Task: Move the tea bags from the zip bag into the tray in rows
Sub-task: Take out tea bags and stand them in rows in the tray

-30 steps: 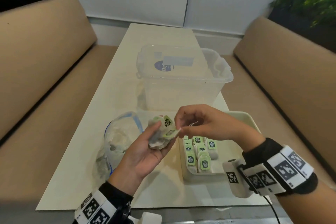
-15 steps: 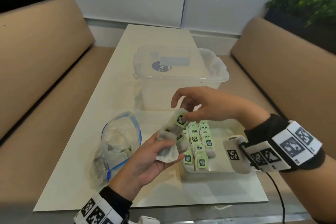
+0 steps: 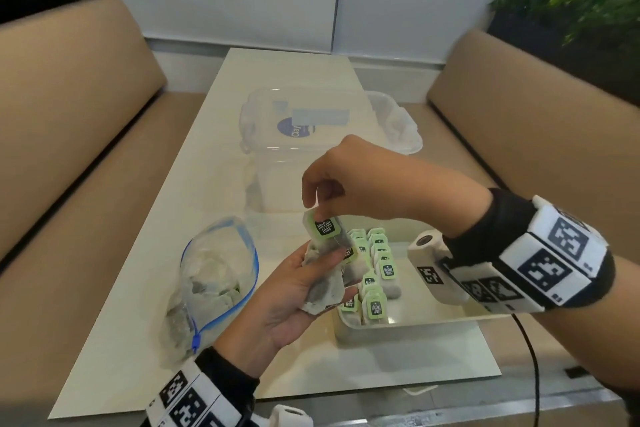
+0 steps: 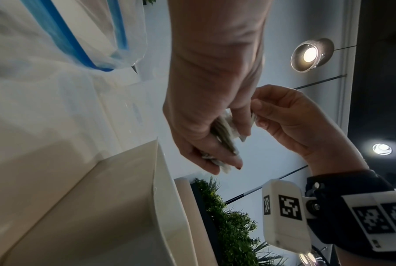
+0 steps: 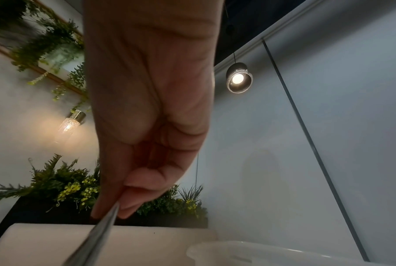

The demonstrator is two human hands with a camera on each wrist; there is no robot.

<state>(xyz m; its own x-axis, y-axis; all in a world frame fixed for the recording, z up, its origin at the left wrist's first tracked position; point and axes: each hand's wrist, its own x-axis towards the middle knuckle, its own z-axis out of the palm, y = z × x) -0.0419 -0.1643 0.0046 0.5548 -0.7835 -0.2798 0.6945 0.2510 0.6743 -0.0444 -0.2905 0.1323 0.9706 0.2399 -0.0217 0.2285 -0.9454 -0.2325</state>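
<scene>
Above the near-left corner of the tray (image 3: 408, 322), a right hand (image 3: 349, 180) pinches one tea bag (image 3: 323, 232) by its top edge, lifting it from a small bunch (image 3: 323, 291) gripped in the left hand (image 3: 287, 302). Two rows of tea bags (image 3: 375, 274) fill the tray's left side; its right side lies bare. The zip bag (image 3: 211, 284) gapes to the left, and a clear lidded tub (image 3: 322, 135) stands just behind.

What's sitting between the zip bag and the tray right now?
In the head view, the left hand hovers between zip bag and tray, holding a bunch of tea bags.
</scene>
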